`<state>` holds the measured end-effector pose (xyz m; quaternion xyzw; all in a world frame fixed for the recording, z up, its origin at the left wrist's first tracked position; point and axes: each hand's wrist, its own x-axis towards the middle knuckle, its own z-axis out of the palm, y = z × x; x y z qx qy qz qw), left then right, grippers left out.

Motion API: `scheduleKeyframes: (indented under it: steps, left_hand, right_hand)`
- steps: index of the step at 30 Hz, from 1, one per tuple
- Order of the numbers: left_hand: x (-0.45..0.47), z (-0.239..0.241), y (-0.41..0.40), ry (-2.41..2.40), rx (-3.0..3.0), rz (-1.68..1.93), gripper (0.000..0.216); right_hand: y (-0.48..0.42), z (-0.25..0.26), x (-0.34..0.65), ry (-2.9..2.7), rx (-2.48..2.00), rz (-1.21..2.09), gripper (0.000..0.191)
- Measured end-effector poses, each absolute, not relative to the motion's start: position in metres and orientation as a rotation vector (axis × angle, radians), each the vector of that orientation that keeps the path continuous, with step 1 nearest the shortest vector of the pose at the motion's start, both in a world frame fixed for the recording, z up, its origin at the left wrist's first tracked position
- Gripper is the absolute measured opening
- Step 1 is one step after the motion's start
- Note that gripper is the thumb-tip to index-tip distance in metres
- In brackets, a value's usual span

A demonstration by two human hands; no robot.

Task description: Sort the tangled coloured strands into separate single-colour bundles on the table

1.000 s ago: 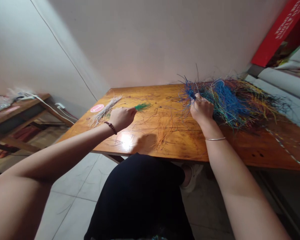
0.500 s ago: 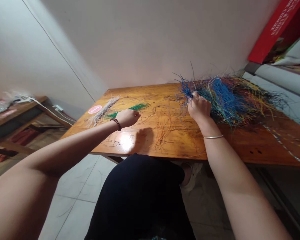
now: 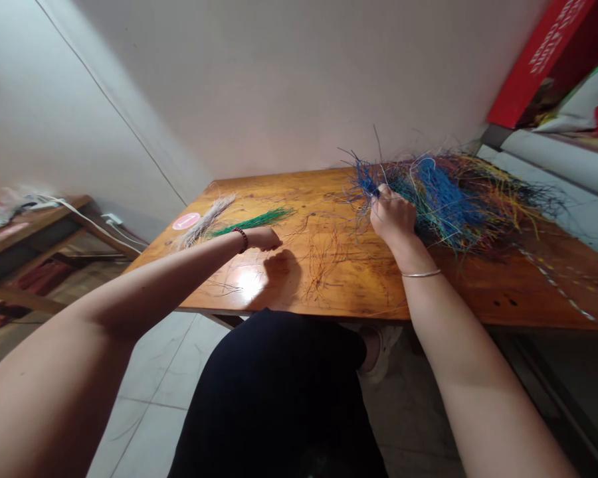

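My right hand (image 3: pixel 393 214) is wrapped round a bundle of thin blue strands (image 3: pixel 366 180) at the left side of a tangled, many-coloured heap of strands (image 3: pixel 446 199). My left hand (image 3: pixel 265 239), a beaded bracelet at its wrist, is closed above the table, just in front of a neat green bundle of strands (image 3: pixel 256 219). Whatever its fingers hold, if anything, is too small to make out. Left of the green bundle lies a pale grey bundle (image 3: pixel 209 219). Loose orange strands (image 3: pixel 323 265) are scattered between my hands.
The wooden table (image 3: pixel 359 299) stands against a plain wall. A round pink sticker (image 3: pixel 186 221) is at its left end. On the left is a bench (image 3: pixel 74 207) with a power strip and cables. At the right are a red box (image 3: pixel 538 66) and a white roll (image 3: pixel 543 159).
My left hand has come slightly nearer and turned downward, uncovering more of the green bundle. My right hand keeps its grip on the blue strands. The view has shifted a little.
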<state>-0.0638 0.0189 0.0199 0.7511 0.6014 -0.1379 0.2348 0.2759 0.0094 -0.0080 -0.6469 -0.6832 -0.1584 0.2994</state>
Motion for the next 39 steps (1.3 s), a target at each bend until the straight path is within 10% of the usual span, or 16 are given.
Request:
scheduleKeyframes:
  steps: [23, 39]
  left_hand:
    - [-0.072, 0.027, -0.006, 1.816, 2.264, -0.482, 0.071]
    - [0.07, 0.02, 0.012, 1.189, 2.325, 0.7, 0.074]
  right_hand:
    - [0.008, -0.007, 0.275, -1.852, -1.709, -0.37, 0.047]
    - [0.006, -0.004, 0.272, -1.854, -1.712, -0.397, 0.041]
